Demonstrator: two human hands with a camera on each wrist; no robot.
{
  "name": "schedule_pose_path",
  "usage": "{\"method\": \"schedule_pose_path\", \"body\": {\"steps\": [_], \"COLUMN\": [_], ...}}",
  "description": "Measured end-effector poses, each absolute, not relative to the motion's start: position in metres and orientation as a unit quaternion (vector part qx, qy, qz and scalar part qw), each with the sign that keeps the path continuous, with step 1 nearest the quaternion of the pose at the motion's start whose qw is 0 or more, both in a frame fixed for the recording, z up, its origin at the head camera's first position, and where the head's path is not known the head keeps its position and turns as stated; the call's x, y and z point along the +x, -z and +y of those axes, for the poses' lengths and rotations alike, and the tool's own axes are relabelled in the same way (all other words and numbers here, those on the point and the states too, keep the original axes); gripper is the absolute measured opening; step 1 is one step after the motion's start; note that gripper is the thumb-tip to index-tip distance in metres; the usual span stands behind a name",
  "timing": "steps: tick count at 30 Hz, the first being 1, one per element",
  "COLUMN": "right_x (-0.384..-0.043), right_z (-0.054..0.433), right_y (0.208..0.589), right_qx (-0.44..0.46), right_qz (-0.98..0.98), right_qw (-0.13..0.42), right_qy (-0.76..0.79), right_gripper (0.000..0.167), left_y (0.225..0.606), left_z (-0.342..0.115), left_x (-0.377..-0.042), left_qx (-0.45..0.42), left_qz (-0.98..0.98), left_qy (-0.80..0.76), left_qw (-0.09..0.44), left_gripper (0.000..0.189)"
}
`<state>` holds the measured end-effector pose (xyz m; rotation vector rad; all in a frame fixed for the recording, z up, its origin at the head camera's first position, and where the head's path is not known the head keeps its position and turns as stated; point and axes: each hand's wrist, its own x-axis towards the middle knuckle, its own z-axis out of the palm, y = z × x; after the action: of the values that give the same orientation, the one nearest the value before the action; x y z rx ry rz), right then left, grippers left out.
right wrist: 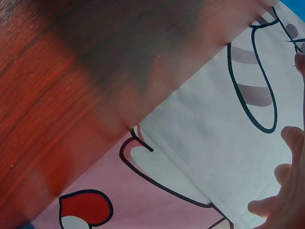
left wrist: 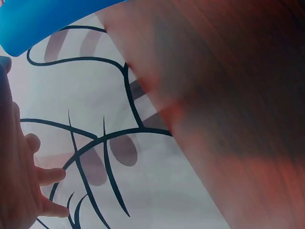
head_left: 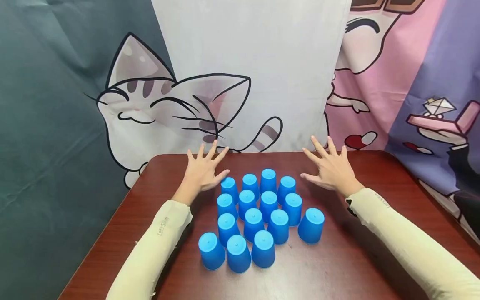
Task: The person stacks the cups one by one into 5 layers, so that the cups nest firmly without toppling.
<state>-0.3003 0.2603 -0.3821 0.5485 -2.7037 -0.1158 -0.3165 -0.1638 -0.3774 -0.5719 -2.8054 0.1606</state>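
Observation:
Several blue cups [head_left: 268,202] stand upside down in loose rows on the dark red wooden table [head_left: 337,271]. My left hand [head_left: 203,173] is spread with straight fingers at the left of the back rows, its thumb tip overlapping the back-left cup [head_left: 229,189] in the head view. On the other side, my right hand [head_left: 331,168] has its fingers spread too, to the right of the back-right cup [head_left: 286,188]. Neither hand holds anything. The left wrist view shows part of a blue cup [left wrist: 52,19] above the left hand [left wrist: 24,181]; in the right wrist view the right hand [right wrist: 286,186] shows at the edge.
One cup [head_left: 311,225] stands apart at the right of the group, and another cup [head_left: 211,251] marks its front left corner. A printed cloth backdrop [head_left: 255,41] with a cartoon cat hangs just behind the table's far edge. Pale sleeves [head_left: 150,254] cover both forearms.

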Motion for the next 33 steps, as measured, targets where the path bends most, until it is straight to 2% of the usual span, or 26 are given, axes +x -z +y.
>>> {"method": "schedule_pose_path", "body": {"steps": [16, 21, 28, 33], "right_x": [-0.290, -0.286, -0.281, -0.283], "right_z": [0.251, 0.250, 0.254, 0.251], "right_y": [0.379, 0.378, 0.379, 0.382], "right_qx": [0.206, 0.213, 0.229, 0.250], "right_qz": [-0.959, -0.955, -0.952, -0.946], "right_qw": [0.185, 0.201, 0.198, 0.202], "right_qy": [0.055, 0.056, 0.052, 0.041], "right_gripper": [0.089, 0.090, 0.096, 0.096], "left_y": [0.386, 0.383, 0.380, 0.382], "left_z": [-0.178, -0.183, -0.187, -0.183], "left_x": [-0.308, -0.305, -0.297, -0.289], "left_qx": [-0.198, -0.216, -0.244, -0.255], "left_qz": [-0.971, -0.967, -0.963, -0.964], "left_qy": [-0.054, -0.052, -0.051, 0.019], "left_qw": [0.120, 0.122, 0.100, 0.073], "left_gripper": [0.076, 0.077, 0.081, 0.086]}}
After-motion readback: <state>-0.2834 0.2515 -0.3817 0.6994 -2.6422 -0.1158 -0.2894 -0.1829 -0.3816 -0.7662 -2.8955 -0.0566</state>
